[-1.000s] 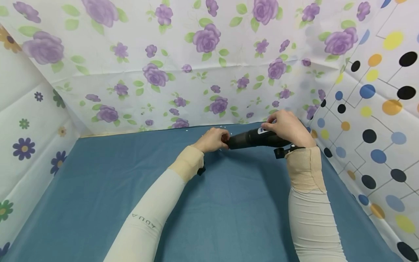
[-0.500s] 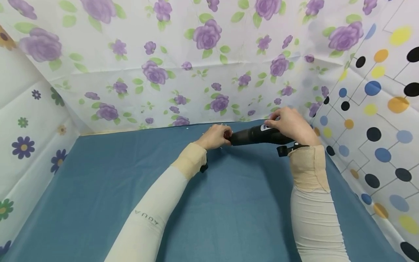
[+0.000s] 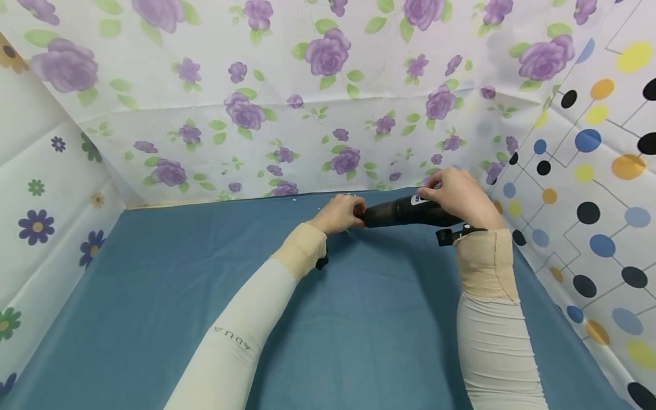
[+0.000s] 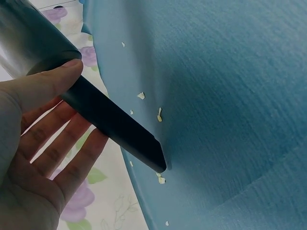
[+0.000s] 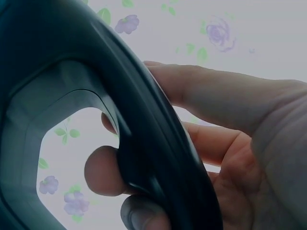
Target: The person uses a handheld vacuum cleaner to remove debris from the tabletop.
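A black handheld vacuum cleaner (image 3: 397, 212) with a smoky see-through front lies nearly level above the blue cloth. Its handle (image 5: 144, 115) is gripped by my right hand (image 3: 458, 193), fingers curled through the handle opening and thumb along the outside. My left hand (image 3: 335, 214) holds the front end, thumb over the joint and fingers around the narrow black nozzle (image 4: 115, 120). In the left wrist view the slanted nozzle tip is at the cloth, close to small pale crumbs (image 4: 161, 180). More crumbs (image 4: 159, 115) are scattered near the cloth's edge. The head view hides most of the nozzle behind my left hand.
The blue cloth (image 3: 169, 273) covers the table. A white sheet with purple flowers (image 3: 287, 102) rises behind its back edge. A dotted sheet (image 3: 589, 228) stands close on the right, and a flowered sheet (image 3: 46, 188) on the left.
Both hands and the vacuum cleaner have shifted slightly to the right, and the head view has tilted a little. The hold of both hands looks the same.
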Demonstrator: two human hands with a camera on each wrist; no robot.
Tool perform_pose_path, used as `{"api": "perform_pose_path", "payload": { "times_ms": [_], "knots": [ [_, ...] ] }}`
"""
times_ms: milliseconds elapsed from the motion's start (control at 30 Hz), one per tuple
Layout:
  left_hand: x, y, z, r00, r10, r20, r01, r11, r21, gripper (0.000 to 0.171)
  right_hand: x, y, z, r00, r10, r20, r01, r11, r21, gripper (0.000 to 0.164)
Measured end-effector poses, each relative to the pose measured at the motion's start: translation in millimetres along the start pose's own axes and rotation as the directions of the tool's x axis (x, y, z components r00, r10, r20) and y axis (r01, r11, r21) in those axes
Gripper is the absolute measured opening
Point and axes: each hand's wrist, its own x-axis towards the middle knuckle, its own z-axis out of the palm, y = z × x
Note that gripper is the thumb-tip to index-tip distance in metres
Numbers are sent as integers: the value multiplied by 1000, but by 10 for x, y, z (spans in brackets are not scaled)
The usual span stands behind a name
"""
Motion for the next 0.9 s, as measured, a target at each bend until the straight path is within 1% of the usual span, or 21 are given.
{"api": "perform_pose_path", "payload": {
  "times_ms": [200,400,600,767,900],
  "knots": [
    [-7,-3,10,1000,-5,7,5,1000,2,26,4,13,10,1000,-8,8,8,1000,0,33],
    [4,-4,13,1000,11,3,-11,1000,5,27,11,21,-6,1000,0,13,0,1000,-13,35],
    [5,13,10,1000,16,4,-16,1000,10,29,-5,24,-29,1000,-1,25,1,1000,-3,35],
    [7,43,16,1000,22,9,-22,1000,-9,29,-36,29,-69,999,-11,30,11,1000,-17,38],
    [13,63,27,1000,16,10,-16,1000,-27,28,-46,19,-92,1000,-8,23,9,999,-33,38]
  ]
}}
